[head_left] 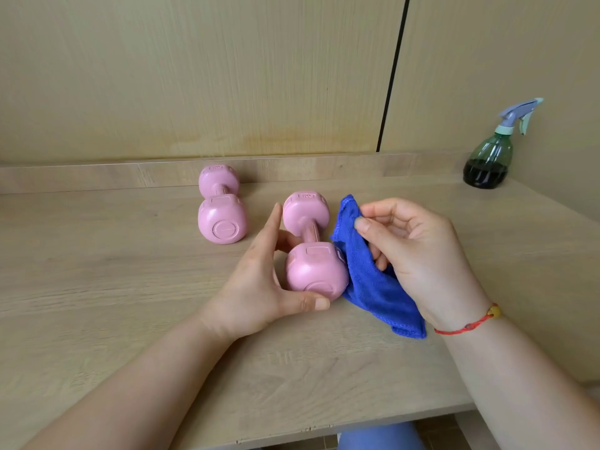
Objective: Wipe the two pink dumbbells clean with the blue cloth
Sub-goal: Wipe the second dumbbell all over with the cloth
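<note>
Pink dumbbells lie on a pale wood-grain table (97, 271): the nearer dumbbell (311, 251) at the middle, the farther dumbbell (222, 206) beyond it to the left, by the low back ledge. Beige wall panels (194, 76) rise behind, split by a dark seam (393, 76). A green spray bottle (490, 157) stands at the far right.

The left hand (259, 287) grasps the nearer dumbbell, thumb wrapped under its near head, fingers at the handle, forefinger straight. The right hand (418, 251), with a red bracelet (470, 324) at the wrist, pinches the blue cloth (367, 280) between thumb and curled fingers. The cloth touches that near head's right side and trails onto the table.
</note>
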